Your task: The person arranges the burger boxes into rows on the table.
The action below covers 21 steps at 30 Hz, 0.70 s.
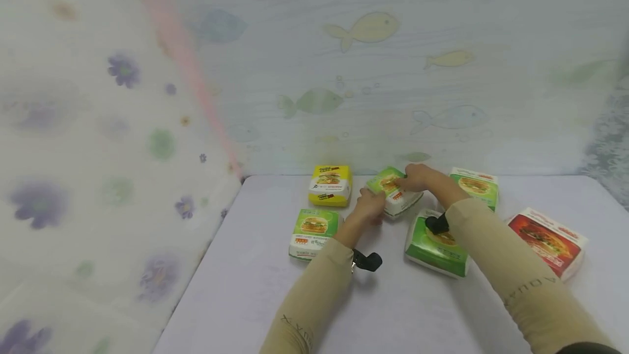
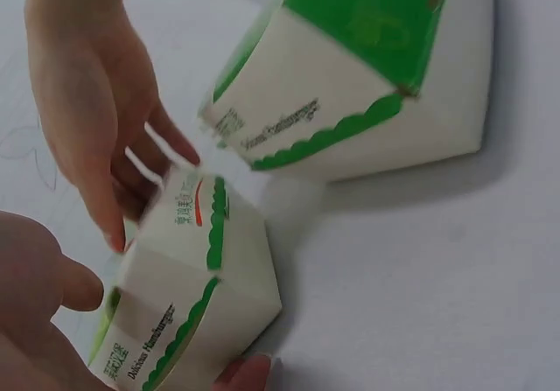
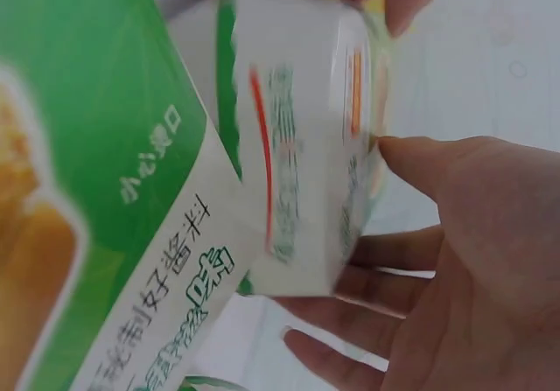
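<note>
Both hands grip a green-and-white burger box (image 1: 393, 195) near the back of the table, one at each end. The left hand (image 1: 369, 207) has its thumb along the box's upper side and a fingertip low at its edge in the left wrist view. From the far right corner, the right hand (image 1: 419, 178) holds it with thumb (image 3: 411, 159) on the printed top side and fingers around the lower side. The box sits turned at an angle, its white side toward the viewer. A second green burger box (image 1: 437, 245) lies just below the right forearm, partly covered by the wrist camera.
A yellow burger box (image 1: 330, 186) stands back left, with a green-and-white one (image 1: 314, 228) in front of it. At the right are another green box (image 1: 475, 186) and a red one (image 1: 550, 239), partly behind the right sleeve. A fish-patterned curtain (image 1: 373, 97) borders the table's back edge.
</note>
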Tool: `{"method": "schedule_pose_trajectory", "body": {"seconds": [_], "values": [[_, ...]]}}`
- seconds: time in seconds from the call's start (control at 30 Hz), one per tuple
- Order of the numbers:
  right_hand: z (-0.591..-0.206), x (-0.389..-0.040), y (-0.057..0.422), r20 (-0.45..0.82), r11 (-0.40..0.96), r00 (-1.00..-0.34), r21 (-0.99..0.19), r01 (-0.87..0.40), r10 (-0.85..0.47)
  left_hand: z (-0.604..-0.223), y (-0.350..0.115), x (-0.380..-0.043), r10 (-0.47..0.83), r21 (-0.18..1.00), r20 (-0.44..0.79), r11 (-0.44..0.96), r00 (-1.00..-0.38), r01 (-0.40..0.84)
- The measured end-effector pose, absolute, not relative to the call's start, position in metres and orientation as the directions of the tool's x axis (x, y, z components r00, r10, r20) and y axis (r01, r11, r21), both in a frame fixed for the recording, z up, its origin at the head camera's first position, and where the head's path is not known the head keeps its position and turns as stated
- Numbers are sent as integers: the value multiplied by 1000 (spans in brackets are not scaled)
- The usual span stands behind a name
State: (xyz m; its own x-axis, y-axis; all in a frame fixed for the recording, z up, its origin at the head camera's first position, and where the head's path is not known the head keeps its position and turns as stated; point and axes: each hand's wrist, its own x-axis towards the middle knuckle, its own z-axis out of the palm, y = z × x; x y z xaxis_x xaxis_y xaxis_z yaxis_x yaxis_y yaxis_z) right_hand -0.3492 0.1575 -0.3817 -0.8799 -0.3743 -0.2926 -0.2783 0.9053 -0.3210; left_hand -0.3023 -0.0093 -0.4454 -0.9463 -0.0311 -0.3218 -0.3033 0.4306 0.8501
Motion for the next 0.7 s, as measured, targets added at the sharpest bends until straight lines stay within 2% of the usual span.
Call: {"method": "schedule_pose_trajectory", "body": {"seconds": [0.23,0.5,0.7], "values": [[-376,-342,159,-321,925,-888,-297,-237,-331,-450,-13,-317,-10,846,-337,435,-941,-308],[-372,-345,159,-335,932,-887,-283,-227,-318,-441,-16,-299,-6,816,-309,512,-951,-268],[-375,-347,160,-355,916,-867,-323,-236,-349,-444,-17,-296,6,819,-327,501,-945,-280]]}}
